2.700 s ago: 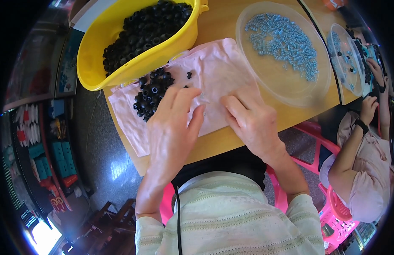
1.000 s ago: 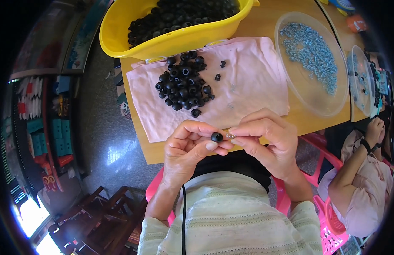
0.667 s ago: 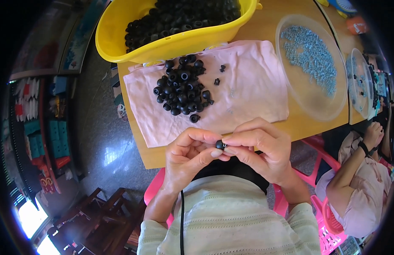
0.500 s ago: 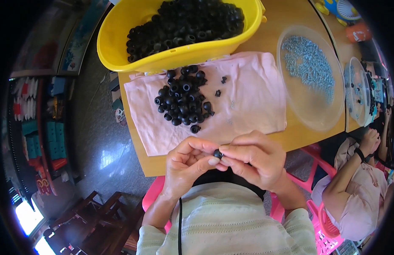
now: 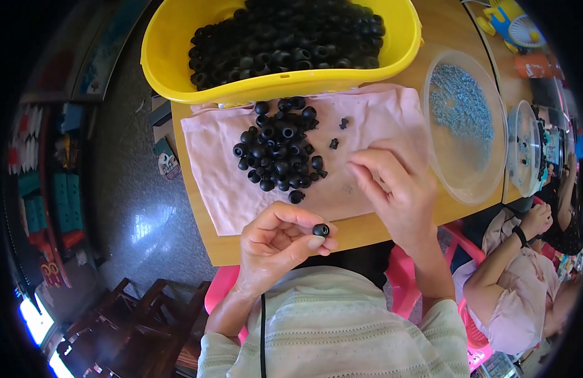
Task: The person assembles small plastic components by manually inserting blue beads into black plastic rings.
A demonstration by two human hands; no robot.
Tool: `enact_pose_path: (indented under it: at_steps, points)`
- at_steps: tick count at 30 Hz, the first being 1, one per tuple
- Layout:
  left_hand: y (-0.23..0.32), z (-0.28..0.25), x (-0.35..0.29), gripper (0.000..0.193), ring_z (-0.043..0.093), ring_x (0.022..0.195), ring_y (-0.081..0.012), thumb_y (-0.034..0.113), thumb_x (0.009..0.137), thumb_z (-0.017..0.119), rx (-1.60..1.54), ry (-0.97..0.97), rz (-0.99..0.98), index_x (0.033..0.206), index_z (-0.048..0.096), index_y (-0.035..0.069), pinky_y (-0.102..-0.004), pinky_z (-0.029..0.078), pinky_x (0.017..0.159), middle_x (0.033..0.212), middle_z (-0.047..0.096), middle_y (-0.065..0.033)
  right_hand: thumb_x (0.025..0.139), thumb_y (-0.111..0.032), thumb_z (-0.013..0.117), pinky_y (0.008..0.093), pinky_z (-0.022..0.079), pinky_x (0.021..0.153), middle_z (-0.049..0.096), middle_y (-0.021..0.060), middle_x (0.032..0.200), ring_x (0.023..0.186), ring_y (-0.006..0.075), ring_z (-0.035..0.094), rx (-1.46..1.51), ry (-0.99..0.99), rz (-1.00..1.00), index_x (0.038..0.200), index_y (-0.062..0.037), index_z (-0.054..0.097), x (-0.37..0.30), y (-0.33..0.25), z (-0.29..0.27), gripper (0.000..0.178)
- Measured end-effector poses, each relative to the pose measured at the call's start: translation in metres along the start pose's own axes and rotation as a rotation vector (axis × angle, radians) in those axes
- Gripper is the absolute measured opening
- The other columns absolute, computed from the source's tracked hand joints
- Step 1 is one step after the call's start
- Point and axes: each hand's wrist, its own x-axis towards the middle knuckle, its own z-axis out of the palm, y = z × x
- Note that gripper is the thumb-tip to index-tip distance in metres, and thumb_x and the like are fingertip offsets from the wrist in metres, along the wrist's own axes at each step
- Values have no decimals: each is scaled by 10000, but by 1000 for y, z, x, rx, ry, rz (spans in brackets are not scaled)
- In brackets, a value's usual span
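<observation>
Head: black piece [image 5: 321, 230] in left fingers [image 5: 294, 215]; white-marked container [image 5: 534, 65]

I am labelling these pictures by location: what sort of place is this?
Probably a workroom, perhaps in a home or shop: a yellow tub heaped with black parts, a shallow tray of small blue pieces, and another person seated alongside.

Orange container [image 5: 536, 65]; pink chair [image 5: 402, 282]; dark wooden furniture [image 5: 152, 310] at lower left.

Likely workshop: yellow tub [image 5: 285, 77] of black parts [image 5: 285, 41] on table [image 5: 442, 28], seated co-worker [image 5: 515, 283], stocked shelves [image 5: 50, 192].
</observation>
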Motion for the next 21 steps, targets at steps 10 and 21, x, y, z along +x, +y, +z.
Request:
enact_pose_path:
  at_steps: [10,21]
  points:
    - [-10,-6,-2,200,671,913,-211,-110,862,581,-5,-38,88,1043,543,-35,-311,575,800,1025,647,-176,703,-61,739,320,477,621,591,31,856,746,211,606,-223,-22,20,829,-76,630,16,9,13,167]
    - [-8,2,-5,171,689,835,-233,-69,834,634,-89,17,40,993,570,-60,-329,596,727,954,663,-191,788,-30,713,254,407,525,592,27,740,604,92,532,458,-156,246,871,-19,675,-2,-12,-22,92]
